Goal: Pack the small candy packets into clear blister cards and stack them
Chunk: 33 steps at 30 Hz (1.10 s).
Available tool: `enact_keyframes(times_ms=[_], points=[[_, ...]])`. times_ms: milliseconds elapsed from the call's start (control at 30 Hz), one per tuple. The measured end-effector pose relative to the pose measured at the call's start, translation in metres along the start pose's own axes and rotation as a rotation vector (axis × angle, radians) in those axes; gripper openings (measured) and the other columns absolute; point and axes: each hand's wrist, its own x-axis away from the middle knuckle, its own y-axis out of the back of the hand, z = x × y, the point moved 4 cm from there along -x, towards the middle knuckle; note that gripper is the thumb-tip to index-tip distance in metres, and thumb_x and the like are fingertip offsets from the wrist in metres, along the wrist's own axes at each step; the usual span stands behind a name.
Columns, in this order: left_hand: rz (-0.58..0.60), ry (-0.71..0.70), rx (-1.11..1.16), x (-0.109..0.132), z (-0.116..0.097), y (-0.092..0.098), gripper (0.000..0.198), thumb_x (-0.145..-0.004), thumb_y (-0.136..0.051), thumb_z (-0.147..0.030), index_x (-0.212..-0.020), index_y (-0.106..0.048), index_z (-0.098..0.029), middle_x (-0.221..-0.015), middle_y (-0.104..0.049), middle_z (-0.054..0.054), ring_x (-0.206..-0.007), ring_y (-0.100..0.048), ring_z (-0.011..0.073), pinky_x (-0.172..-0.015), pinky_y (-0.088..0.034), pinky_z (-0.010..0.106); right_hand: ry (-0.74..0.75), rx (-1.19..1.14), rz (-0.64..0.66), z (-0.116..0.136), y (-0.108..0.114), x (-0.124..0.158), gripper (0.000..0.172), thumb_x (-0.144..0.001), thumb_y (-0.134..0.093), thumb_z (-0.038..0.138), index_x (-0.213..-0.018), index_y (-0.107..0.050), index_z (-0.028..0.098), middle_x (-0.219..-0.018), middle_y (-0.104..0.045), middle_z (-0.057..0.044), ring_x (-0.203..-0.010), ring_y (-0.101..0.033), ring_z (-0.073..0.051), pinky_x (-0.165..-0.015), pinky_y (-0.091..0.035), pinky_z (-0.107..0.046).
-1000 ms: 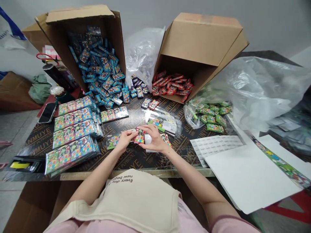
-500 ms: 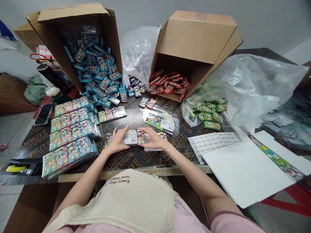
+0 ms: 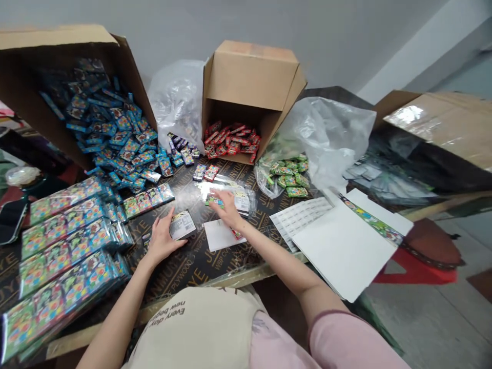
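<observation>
My left hand (image 3: 163, 238) is closed around a flat printed pack (image 3: 183, 225) with a barcode, low over the dark table; thumb and fingers grip its edges. My right hand (image 3: 227, 209) reaches over a pile of clear printed bags (image 3: 241, 200), its fingers stretched out, with nothing seen in them. Below the right wrist lies a white card (image 3: 217, 234), with a small red box (image 3: 236, 234) partly covered by that wrist. One purple box (image 3: 199, 172) and one red box (image 3: 211, 173) stand just behind the bags.
A carton of blue boxes (image 3: 115, 123) stands back left, a carton of red ones (image 3: 234, 139) at back centre. Green packets (image 3: 290, 177) spill from a plastic bag. Wrapped multi-packs (image 3: 65, 230) are stacked left; white sheets (image 3: 338, 246) lie right.
The view has turned rightward. My right hand has left the pack and the red box at its end, moving to the bags. My left hand keeps the pack, now tilted; that red box is no longer visible.
</observation>
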Motion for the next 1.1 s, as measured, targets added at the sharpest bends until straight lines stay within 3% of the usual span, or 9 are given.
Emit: enact_keyframes(times_ms=[167,267,333,367,500,633,833,967,1100], points=[[0.073,-0.037,-0.21,0.001,0.01,-0.023,0.078,-0.076,-0.062,-0.053,-0.141,-0.038,-0.017,-0.126,-0.054,0.016,-0.121,-0.047,0.0322,-0.109,-0.024,0.054,-0.349,0.446,-0.25,-0.1,0.062,-0.065,0.054,-0.082,-0.059,0.033,-0.133,-0.048,0.017,-0.152,-0.024,-0.02,-0.14,-0.019,-0.036,-0.105,-0.021,-0.055],[0.037,-0.066,-0.245,0.002,0.012,-0.028,0.076,-0.078,-0.059,-0.054,-0.141,-0.04,-0.017,-0.127,-0.053,0.017,-0.121,-0.047,0.032,-0.107,-0.027,0.052,-0.551,0.557,-0.591,-0.143,0.105,-0.069,0.062,-0.085,-0.051,0.033,-0.143,-0.035,0.017,-0.155,-0.01,-0.022,-0.142,-0.011,-0.037,-0.104,-0.019,-0.061],[0.018,-0.08,-0.247,0.003,0.012,-0.029,0.075,-0.078,-0.059,-0.054,-0.14,-0.041,-0.018,-0.126,-0.054,0.017,-0.119,-0.048,0.032,-0.106,-0.031,0.051,-0.702,0.534,-0.78,-0.16,0.12,-0.054,0.061,-0.088,-0.04,0.035,-0.145,-0.03,0.016,-0.154,-0.014,-0.024,-0.14,-0.016,-0.037,-0.102,-0.02,-0.063],[0.013,-0.085,-0.249,0.003,0.012,-0.029,0.074,-0.078,-0.059,-0.054,-0.14,-0.041,-0.018,-0.125,-0.054,0.017,-0.118,-0.048,0.032,-0.105,-0.032,0.05,-0.751,0.492,-0.797,-0.166,0.122,-0.046,0.059,-0.089,-0.036,0.034,-0.145,-0.03,0.015,-0.152,-0.019,-0.024,-0.138,-0.021,-0.037,-0.101,-0.021,-0.065],[0.014,-0.088,-0.275,0.003,0.012,-0.029,0.073,-0.079,-0.057,-0.054,-0.14,-0.04,-0.018,-0.126,-0.053,0.016,-0.116,-0.048,0.0319,-0.103,-0.034,0.049,-0.739,0.25,-0.557,-0.178,0.107,-0.014,0.048,-0.084,-0.043,0.026,-0.131,-0.05,0.018,-0.128,-0.055,-0.019,-0.12,-0.048,-0.034,-0.101,-0.029,-0.058],[0.023,-0.082,-0.29,0.003,0.012,-0.03,0.074,-0.079,-0.057,-0.056,-0.139,-0.041,-0.015,-0.125,-0.053,0.017,-0.114,-0.048,0.0325,-0.102,-0.034,0.049,-0.729,0.111,-0.599,-0.179,0.114,0.017,0.04,-0.081,-0.049,0.028,-0.117,-0.06,0.016,-0.106,-0.066,-0.016,-0.101,-0.059,-0.03,-0.092,-0.042,-0.048],[0.046,-0.057,-0.255,0.001,0.012,-0.027,0.073,-0.078,-0.059,-0.055,-0.139,-0.042,-0.018,-0.125,-0.054,0.016,-0.116,-0.047,0.0326,-0.104,-0.031,0.051,-0.643,-0.166,-0.775,-0.156,0.134,0.039,0.054,-0.084,-0.04,0.046,-0.122,-0.051,0.011,-0.086,-0.067,-0.011,-0.078,-0.064,-0.023,-0.071,-0.052,-0.038],[0.066,0.048,-0.089,-0.007,-0.008,-0.02,0.065,-0.075,-0.066,-0.046,-0.132,-0.05,-0.02,-0.132,-0.051,0.016,-0.124,-0.043,0.0351,-0.107,-0.021,0.059,-0.538,-0.556,-0.556,-0.097,0.084,0.036,0.052,-0.075,-0.06,0.049,-0.118,-0.056,0.019,-0.077,-0.066,-0.003,-0.066,-0.063,-0.018,-0.059,-0.053,-0.031],[0.029,0.127,0.547,-0.022,-0.052,-0.016,0.053,-0.078,-0.063,-0.047,-0.123,-0.059,-0.019,-0.127,-0.058,0.013,-0.117,-0.053,0.0274,-0.102,-0.036,0.044,-0.501,-0.891,-0.25,-0.021,0.017,0.038,0.054,-0.073,-0.07,0.043,-0.121,-0.054,0.026,-0.083,-0.066,-0.001,-0.071,-0.064,-0.017,-0.066,-0.054,-0.031]])
